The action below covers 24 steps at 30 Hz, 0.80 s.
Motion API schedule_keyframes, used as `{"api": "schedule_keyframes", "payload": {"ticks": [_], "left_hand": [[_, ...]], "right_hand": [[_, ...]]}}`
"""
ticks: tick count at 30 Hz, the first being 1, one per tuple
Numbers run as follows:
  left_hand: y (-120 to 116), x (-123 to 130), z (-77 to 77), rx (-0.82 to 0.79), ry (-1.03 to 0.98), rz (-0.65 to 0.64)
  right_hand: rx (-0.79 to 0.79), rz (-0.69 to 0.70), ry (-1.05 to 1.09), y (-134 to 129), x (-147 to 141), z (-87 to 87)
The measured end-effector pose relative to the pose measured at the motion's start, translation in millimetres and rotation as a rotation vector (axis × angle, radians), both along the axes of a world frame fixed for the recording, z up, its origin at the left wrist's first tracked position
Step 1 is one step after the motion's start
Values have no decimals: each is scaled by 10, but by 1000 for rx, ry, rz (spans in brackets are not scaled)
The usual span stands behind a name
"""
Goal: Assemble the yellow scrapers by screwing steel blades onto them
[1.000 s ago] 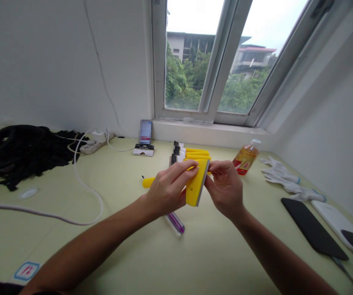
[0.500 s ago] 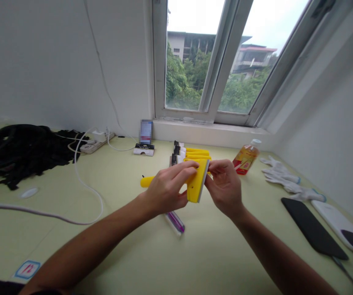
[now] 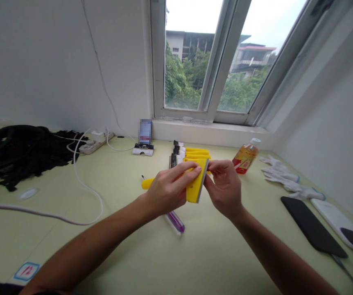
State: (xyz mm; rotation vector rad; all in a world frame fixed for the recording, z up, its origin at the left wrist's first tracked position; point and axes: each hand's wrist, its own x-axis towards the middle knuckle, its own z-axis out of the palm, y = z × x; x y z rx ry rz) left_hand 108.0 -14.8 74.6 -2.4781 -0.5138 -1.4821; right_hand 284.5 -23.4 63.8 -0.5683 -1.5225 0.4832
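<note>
A yellow scraper (image 3: 195,191) with a grey strip along its edge is raised above the table, its handle pointing left. My left hand (image 3: 170,186) is wrapped round the neck and head, the fingers lying across the yellow face. At the grey edge, my right hand (image 3: 225,186) has its fingers curled, with thumb and forefinger against the strip; whether anything small sits between them is hidden. Behind the hands lie several yellow tools (image 3: 197,152) with black-and-white packaging (image 3: 178,151). Below my left hand is a clear tube-like object with purple inside (image 3: 175,222).
A drink bottle (image 3: 246,156) and white gloves (image 3: 282,176) are at the right, with a black flat object (image 3: 313,226) nearer. A phone (image 3: 145,132) leans by the window. A power strip (image 3: 96,144), white cable (image 3: 95,192) and black cloth heap (image 3: 26,151) occupy the left.
My left fingers have shifted on the scraper: the forefinger reaches nearer the grey edge and the thumb is tucked behind the head. My right hand stays almost in place.
</note>
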Motion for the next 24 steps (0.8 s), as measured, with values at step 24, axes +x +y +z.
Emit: {"api": "schedule_keyframes", "payload": {"ticks": [24], "left_hand": [[-105,162,81,-1112,-460,-248]], "right_hand": [[217,-373,-299,-60,0,64]]}}
